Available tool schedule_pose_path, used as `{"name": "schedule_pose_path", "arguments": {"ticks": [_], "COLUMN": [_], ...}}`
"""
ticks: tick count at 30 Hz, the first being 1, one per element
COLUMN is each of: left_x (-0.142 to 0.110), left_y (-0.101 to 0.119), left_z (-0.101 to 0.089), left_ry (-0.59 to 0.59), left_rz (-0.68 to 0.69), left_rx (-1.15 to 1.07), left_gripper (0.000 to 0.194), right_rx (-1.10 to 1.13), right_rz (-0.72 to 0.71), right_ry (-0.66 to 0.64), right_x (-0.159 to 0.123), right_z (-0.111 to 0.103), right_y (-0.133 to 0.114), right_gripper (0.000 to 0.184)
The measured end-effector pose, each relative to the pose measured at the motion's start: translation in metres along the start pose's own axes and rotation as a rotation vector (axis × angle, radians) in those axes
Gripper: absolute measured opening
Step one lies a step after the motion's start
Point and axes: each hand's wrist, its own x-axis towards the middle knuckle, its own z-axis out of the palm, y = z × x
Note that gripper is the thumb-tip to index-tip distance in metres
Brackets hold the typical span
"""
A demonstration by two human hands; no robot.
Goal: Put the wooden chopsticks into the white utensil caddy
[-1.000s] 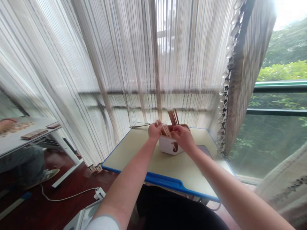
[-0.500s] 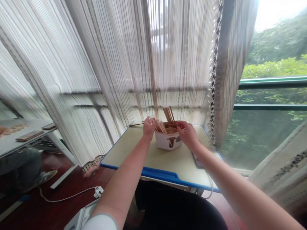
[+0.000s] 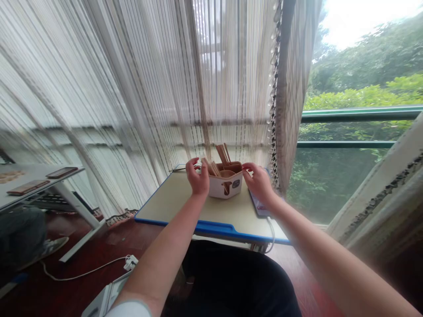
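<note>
A white and brown paper box (image 3: 225,188) with a cut-out in its front stands on the small blue-edged table (image 3: 158,202). Several thin wooden sticks (image 3: 223,154) rise from its back, and a paler bundle of sticks (image 3: 213,167) leans at its left. Inside, a round brown rim (image 3: 227,174) shows. My left hand (image 3: 198,178) is at the box's left side, fingers curved and apart from the thumb. At the right rim is my right hand (image 3: 257,179), its fingertips close to the edge and parted; whether they touch it is unclear.
A purple-edged phone or tablet (image 3: 260,208) with a white cable (image 3: 272,233) lies under my right forearm. A thin dark stick (image 3: 180,169) lies at the back left. Curtains (image 3: 148,88) hang behind the table. Another table (image 3: 31,174) stands left, with a person's leg below.
The view has turned slightly right. My left hand has moved off the pale sticks to the box's left side. My right hand has drawn back from inside the rim to its right edge.
</note>
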Motion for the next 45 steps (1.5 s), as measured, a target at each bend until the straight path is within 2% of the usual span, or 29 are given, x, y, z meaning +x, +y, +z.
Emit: {"name": "schedule_pose_path", "arguments": {"ticks": [4, 8, 10, 13, 17, 20, 23, 29, 33, 39, 42, 45], "left_x": [0.002, 0.021, 0.033, 0.047, 0.061, 0.072, 0.083, 0.094, 0.087, 0.082, 0.083, 0.089], "left_y": [-0.04, -0.083, -0.103, -0.134, -0.171, -0.195, -0.214, -0.247, -0.265, -0.27, -0.272, -0.279], "left_z": [-0.031, -0.063, -0.078, -0.097, -0.111, -0.109, -0.098, -0.071, -0.068, -0.071, -0.068, -0.063], "left_ry": [0.02, 0.065, 0.068, 0.044, -0.015, -0.062, -0.118, -0.218, -0.236, -0.269, -0.303, -0.387], "left_rz": [-0.136, -0.278, -0.326, -0.349, -0.376, -0.396, -0.385, -0.317, -0.302, -0.274, -0.291, -0.269], "left_rx": [0.081, 0.159, 0.208, 0.29, 0.367, 0.382, 0.398, 0.447, 0.518, 0.57, 0.591, 0.692], "left_gripper": [0.023, 0.023, 0.023, 0.025, 0.026, 0.027, 0.027, 0.028, 0.031, 0.037, 0.039, 0.04], "right_rx": [0.081, 0.216, 0.308, 0.42, 0.536, 0.695, 0.765, 0.797, 0.778, 0.829, 0.889, 0.95], "right_rz": [-0.108, -0.22, -0.189, -0.032, 0.215, 0.485, 0.63, 0.787, 0.813, 0.809, 0.827, 0.861], "right_ry": [-0.018, -0.083, -0.137, -0.199, -0.274, -0.314, -0.293, -0.13, -0.05, -0.04, -0.044, -0.064], "right_x": [-0.009, -0.017, -0.02, -0.023, -0.022, -0.015, -0.001, 0.031, 0.043, 0.054, 0.055, 0.054], "right_z": [0.031, 0.084, 0.115, 0.168, 0.239, 0.283, 0.315, 0.353, 0.375, 0.408, 0.414, 0.414], "right_y": [-0.028, -0.07, -0.085, -0.092, -0.079, -0.067, -0.057, -0.027, -0.008, -0.008, -0.006, 0.001], "right_gripper": [0.021, 0.019, 0.02, 0.022, 0.024, 0.025, 0.025, 0.017, 0.018, 0.021, 0.022, 0.021]}}
